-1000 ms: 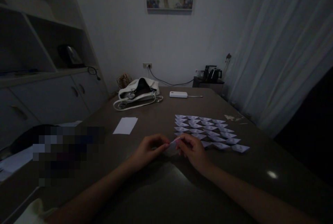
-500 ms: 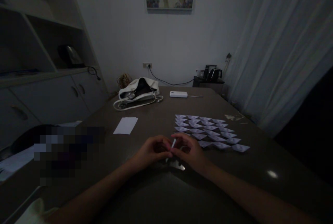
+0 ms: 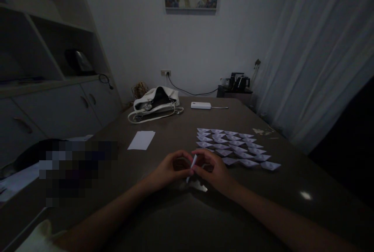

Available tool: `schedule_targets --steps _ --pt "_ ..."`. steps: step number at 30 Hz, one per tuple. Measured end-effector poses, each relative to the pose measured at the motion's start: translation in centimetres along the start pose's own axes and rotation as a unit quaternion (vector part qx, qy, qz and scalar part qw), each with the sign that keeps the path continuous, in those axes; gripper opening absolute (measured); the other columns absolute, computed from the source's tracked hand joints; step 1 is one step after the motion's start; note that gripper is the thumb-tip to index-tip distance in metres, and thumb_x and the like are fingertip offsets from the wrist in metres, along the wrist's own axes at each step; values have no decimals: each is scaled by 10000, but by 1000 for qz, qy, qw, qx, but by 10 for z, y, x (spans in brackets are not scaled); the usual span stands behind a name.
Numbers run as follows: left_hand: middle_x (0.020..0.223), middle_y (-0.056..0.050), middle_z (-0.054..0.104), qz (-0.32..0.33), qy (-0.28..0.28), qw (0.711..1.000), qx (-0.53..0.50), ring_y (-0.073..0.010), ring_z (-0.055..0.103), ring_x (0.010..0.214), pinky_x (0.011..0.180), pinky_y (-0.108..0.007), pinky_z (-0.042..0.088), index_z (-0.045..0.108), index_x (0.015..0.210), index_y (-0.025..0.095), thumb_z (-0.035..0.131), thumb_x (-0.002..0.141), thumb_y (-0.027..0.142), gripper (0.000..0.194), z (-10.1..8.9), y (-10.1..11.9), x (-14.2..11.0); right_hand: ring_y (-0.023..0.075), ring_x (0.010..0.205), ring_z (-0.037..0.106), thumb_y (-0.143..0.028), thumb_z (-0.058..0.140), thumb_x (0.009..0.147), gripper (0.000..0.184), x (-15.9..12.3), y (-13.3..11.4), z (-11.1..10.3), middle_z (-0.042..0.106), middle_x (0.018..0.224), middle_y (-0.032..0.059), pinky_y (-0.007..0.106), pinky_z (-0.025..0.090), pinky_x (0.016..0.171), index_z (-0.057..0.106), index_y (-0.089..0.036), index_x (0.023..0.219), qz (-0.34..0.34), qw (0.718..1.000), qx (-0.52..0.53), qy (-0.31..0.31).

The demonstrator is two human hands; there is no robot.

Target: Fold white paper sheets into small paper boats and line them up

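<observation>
A small folded piece of white paper [image 3: 193, 161] is pinched between both hands above the table. My left hand [image 3: 172, 167] grips it from the left with thumb and fingers closed. From the right, my right hand [image 3: 214, 170] holds it the same way, the fingertips of both hands meeting. Its exact folds are partly hidden by the fingers. Just beyond my right hand stand several folded paper boats [image 3: 241, 149] in rows. A small stack of flat white paper sheets [image 3: 142, 140] lies beyond my left hand.
A white handbag [image 3: 157, 102] and a white power bank [image 3: 201, 105] with a strap lie at the far end of the brown table [image 3: 280, 209]. Paper scraps [image 3: 264, 131] are near the right edge. A pixelated patch [image 3: 76, 170] covers the left side.
Both hands stay almost in place. The folded paper between the fingertips has turned slightly, and more of its white face shows now.
</observation>
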State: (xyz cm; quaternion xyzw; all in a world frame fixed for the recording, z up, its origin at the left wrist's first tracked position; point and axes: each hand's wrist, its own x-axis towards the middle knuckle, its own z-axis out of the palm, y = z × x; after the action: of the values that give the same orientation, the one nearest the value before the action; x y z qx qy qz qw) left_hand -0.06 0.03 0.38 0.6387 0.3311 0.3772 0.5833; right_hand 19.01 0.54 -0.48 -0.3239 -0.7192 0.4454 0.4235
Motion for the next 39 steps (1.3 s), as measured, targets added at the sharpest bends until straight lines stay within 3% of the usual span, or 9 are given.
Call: schedule_targets --steps 18,32,39 --pt "867 -59 658 2 18 999 36 -171 609 785 736 -306 455 615 959 113 714 758 317 303 -2 5 -1 159 797 606 -221 580 817 309 -1 1 0 616 925 42 268 495 645 531 -207 1122 0 999 -41 2" --pt "918 -54 622 27 -2 999 37 -162 602 811 754 -312 475 599 964 128 699 780 293 267 0 -1 0 138 663 573 -156 589 776 338 1 6 2 612 805 13 263 472 598 537 -200 1107 7 995 -102 6" --pt "1003 -67 589 42 -8 996 75 -163 595 835 737 -289 478 627 1006 138 705 779 278 277 0 -2 -2 150 674 594 -118 609 742 368 3 11 0 617 775 0 274 476 618 538 -203 1093 10 999 -53 4"
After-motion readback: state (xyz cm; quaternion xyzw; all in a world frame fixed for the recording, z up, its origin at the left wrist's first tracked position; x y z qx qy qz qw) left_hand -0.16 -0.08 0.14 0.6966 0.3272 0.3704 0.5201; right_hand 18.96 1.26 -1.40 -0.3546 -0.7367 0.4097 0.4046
